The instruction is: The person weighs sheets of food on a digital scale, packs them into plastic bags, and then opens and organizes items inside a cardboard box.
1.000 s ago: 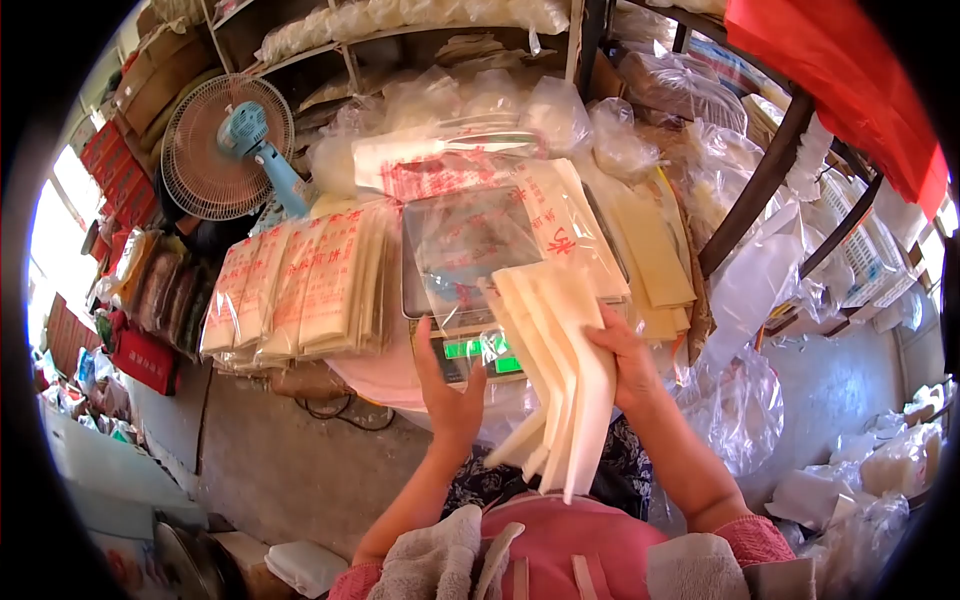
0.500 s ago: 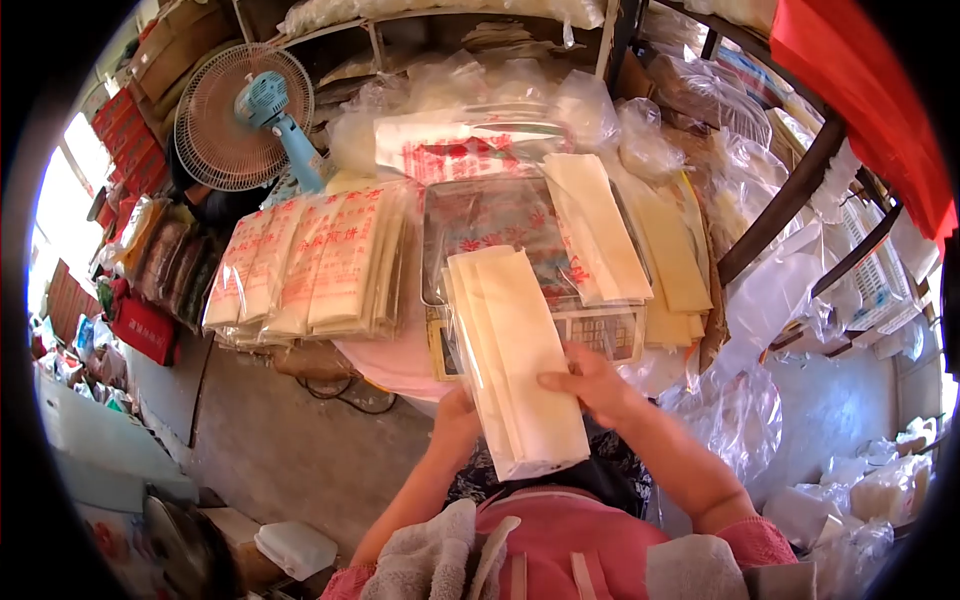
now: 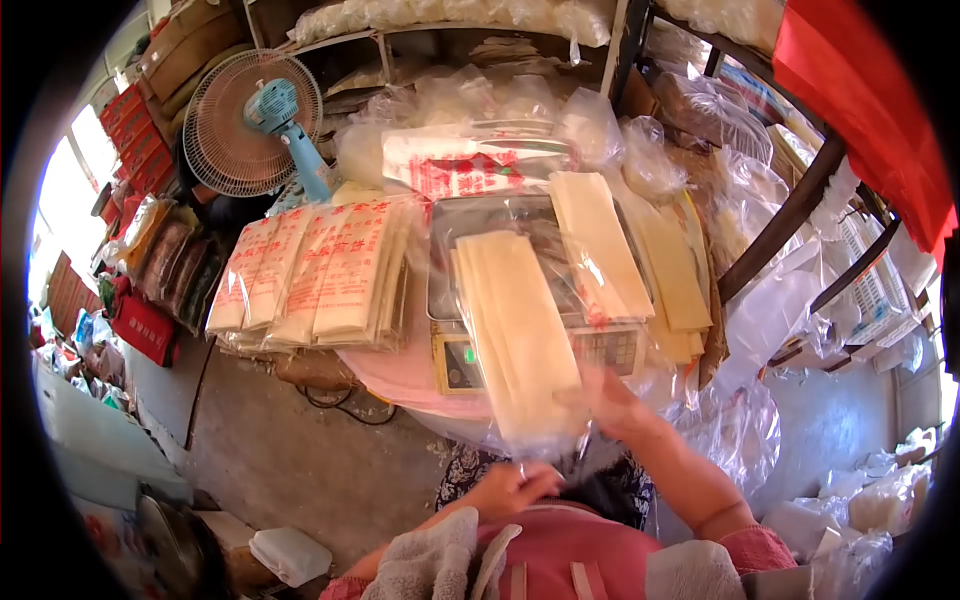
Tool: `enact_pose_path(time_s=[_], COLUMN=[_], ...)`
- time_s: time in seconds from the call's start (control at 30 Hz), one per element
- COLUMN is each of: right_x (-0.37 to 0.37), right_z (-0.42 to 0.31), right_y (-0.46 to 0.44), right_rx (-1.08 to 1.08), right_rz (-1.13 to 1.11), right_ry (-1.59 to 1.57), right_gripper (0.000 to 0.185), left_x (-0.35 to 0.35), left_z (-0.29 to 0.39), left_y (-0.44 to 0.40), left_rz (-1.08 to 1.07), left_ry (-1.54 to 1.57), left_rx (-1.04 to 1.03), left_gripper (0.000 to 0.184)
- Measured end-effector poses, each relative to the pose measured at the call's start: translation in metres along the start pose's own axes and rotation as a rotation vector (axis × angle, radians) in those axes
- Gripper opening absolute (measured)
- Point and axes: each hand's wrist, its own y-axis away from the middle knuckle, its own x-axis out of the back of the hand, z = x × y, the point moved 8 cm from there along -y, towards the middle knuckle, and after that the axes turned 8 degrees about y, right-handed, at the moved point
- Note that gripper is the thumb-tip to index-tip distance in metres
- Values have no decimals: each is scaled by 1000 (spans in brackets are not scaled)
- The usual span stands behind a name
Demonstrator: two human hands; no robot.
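Observation:
A clear plastic bag of folded pancakes (image 3: 515,320), cream-coloured and stacked in long flat strips, tilts in front of me over a weighing scale (image 3: 452,360). At its near end, my left hand (image 3: 522,486) is closed with fingers pinched at the loose plastic. My right hand (image 3: 612,405) is at the bag's lower right side, smeared by motion, so its grip is unclear. Another folded pancake stack (image 3: 603,245) lies in plastic on the right of the scale's metal tray (image 3: 440,230).
Left of the scale lie several bagged pancake packets (image 3: 330,270) with red print. More pancakes (image 3: 672,265) lie at the right. A blue fan (image 3: 280,110) stands at the back left. A dark post (image 3: 785,215) slants on the right, beside loose plastic bags (image 3: 735,420).
The bag has shifted slightly up and away from me, and plastic now shows past its near end. My left hand has moved down from its left side to that end. The right hand has moved slightly.

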Motion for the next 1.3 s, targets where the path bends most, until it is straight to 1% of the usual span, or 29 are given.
enact_pose_path(time_s=[0.03,0.1,0.17,0.23,0.33,0.4,0.43,0.47,0.5,0.53,0.57,0.6,0.63,0.7,0.73,0.8,0.83,0.87,0.93,0.97,1.0,1.03,1.1,1.17,1.2,1.3], right_x=[4,15,17,9,19,16,12,9,5,-2,-9,-5,-8,-13,-8,0,-2,-3,1,3,9,15,27,35,36,49], right_z=[-7,-8,-9,-14,-23,-48,-62,-72,-83,-100,-112,-112,-119,-134,-134,-130,-135,-140,-150,-156,-160,-165,-171,-176,-181,-177], right_y=[-8,-30,-35,-31,-28,-17,-9,-3,3,13,23,20,24,36,44,29,34,40,42,44,42,43,44,49,56,62], right_rx=[20,64,322,256,279,474,574,574,574,745,918,858,843,805,1070,937,969,997,940,914,745,807,928,822,838,829], right_rz=[54,159,82,29,197,264,297,337,380,405,427,350,359,372,374,276,364,460,392,361,322,359,429,448,470,515], right_ry=[-104,-312,-214,-172,299,590,737,912,1086,1190,1290,1209,1312,1516,1336,1221,1355,1487,1410,1372,1364,1303,1178,1196,1152,1023], right_gripper=[47,48,50,51,52,54,55,58,62,64,66,62,61,58,57,59,60,61,63,63,61,61,61,59,57,53], left_x=[-15,-31,-35,-34,-42,-24,-1,24,62,89,102,110,119,126,128,146,153,154,153,153,152,160,150,149,148,138], left_z=[10,9,11,12,28,56,79,123,140,181,215,230,236,236,235,225,218,228,258,283,308,320,331,346,353,354], left_y=[-1,-5,-7,-9,-3,-4,-14,-29,-48,-57,-65,-80,-93,-114,-119,-138,-144,-142,-128,-113,-96,-87,-84,-89,-92,-107], left_rz=[-94,-158,-188,-189,-517,-764,-609,-409,-108,99,307,261,212,59,-18,-104,-152,-133,-94,60,214,311,319,353,369,395], left_ry=[-188,-206,-247,-308,-439,-485,-367,-701,-720,-880,-1078,-1210,-1331,-1310,-1292,-1386,-1426,-1386,-1304,-1248,-1163,-999,-847,-874,-889,-789], left_rx=[-52,-126,-162,-154,-160,38,-77,-244,-158,-552,-582,-398,-208,-458,-581,-336,-211,-288,-445,-597,-691,-643,-568,-625,-655,-609], left_gripper=[22,23,25,26,25,25,23,16,14,35,54,62,71,66,64,48,41,30,9,4,3,7,11,11,11,7])
